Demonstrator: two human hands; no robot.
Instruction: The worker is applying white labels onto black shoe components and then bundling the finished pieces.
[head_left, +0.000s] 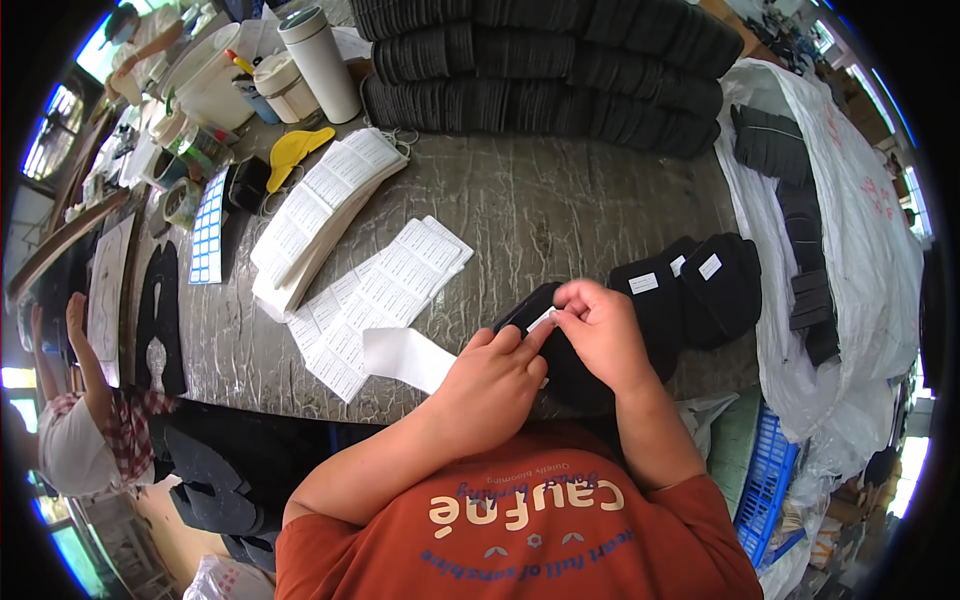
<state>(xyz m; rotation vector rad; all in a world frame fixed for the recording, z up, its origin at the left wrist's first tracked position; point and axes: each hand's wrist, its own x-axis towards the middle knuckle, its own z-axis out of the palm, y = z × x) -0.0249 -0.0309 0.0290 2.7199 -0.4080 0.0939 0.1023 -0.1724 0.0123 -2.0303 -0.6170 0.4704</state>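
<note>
- Across the far edge of the grey worktable (pixel 560 200), I see long rows of stacked black pieces (pixel 560 60), the biggest mass in view.
- At the right side, a large white plastic sack (pixel 850 230) drapes over the table's end, with more black pieces (pixel 800 230) lying on it.
- Left of centre, I see a thick stack of white label sheets (pixel 320 215) lying at a slant, and just beside it looser label sheets (pixel 385 295) fanned out toward the near edge.
- Right of my hands, a small pile of black pieces with white labels (pixel 690 285) already stuck on sits overlapping, close to the piece I work on.
- Under my hands lies the black piece (pixel 545 345), near the table's front edge, mostly covered by both hands.
- My left hand (pixel 490 385) rests on that piece, fingers curled and pressing down on it; a blank white strip (pixel 400 357) pokes out just to its left.
- My right hand (pixel 600 330) is pinched shut, thumb and fingertips closed on a small white label (pixel 543 319), which is touching the top of the black piece.
- At the far left corner, I see a white tumbler (pixel 320 60) upright and a yellow scoop-shaped piece (pixel 295 150) beside it.
</note>
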